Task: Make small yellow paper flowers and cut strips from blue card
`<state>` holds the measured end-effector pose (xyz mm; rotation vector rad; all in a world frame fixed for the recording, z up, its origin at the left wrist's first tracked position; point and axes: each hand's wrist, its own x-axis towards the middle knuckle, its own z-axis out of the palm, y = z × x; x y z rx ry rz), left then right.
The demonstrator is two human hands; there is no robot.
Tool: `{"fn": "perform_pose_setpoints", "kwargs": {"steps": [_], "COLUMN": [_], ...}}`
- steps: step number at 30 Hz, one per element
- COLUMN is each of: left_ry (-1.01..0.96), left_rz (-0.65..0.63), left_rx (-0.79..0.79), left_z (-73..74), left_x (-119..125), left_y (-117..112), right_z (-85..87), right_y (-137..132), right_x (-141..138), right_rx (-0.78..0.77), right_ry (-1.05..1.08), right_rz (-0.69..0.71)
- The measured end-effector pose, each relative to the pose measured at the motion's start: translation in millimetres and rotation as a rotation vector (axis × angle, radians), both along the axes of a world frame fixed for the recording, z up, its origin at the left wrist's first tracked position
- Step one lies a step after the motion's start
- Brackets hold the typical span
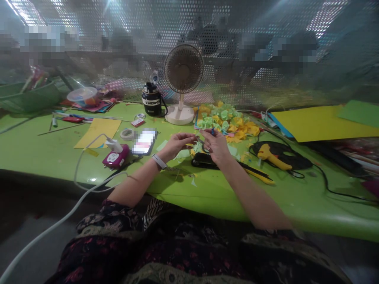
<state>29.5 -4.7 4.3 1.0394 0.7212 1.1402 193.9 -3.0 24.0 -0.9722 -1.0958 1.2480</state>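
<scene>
My left hand (pixel 177 143) hovers over the green table (pixel 35 150), fingers pinched on a small piece of pale green paper (pixel 197 146). My right hand (pixel 217 145) is closed around blue-handled scissors (pixel 212 131), whose blades meet that paper. A white band circles my left wrist. Under my hands lie paper scraps and a black pouch (pixel 201 160). Just behind them sits a heap of yellow and green paper flowers (pixel 225 119).
A small white fan (pixel 182 81) and a black mug (pixel 151 99) stand at the back. A phone (pixel 144 141), tape roll (pixel 128 134), pink power adapter (pixel 115 157) with white cable lie left. A yellow glue gun (pixel 271 154) and yellow paper sheets (pixel 322 122) lie right.
</scene>
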Motion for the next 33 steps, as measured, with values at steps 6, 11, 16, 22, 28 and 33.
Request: {"fn": "perform_pose_setpoints", "kwargs": {"steps": [6,11,16,22,28,33], "left_ry": [-0.03,-0.016,-0.02,-0.012,0.02,0.045], "left_rz": [0.14,0.117,0.071,0.074,0.129,0.174], "left_rx": [-0.013,0.019,0.056,0.078,0.147,0.206], "left_z": [2.5,5.0,7.1,5.5,0.8,0.4], "left_x": [-7,-10,-9,-9,-7,-6], "left_y": [8,10,7,8,9,8], "right_z": [-0.5,-6.8,-13.3,-14.7,-13.8,-13.6], "right_y": [-1,-3,1,6,5,4], "right_x": [11,13,13,19,19,17], "right_rx": [0.234,0.535,0.567,0.582,0.582,0.616], "right_ry": [-0.489,-0.973,-1.066,-1.058,-1.056,-1.022], "right_rz": [-0.098,-0.158,-0.157,-0.143,-0.136,-0.119]}}
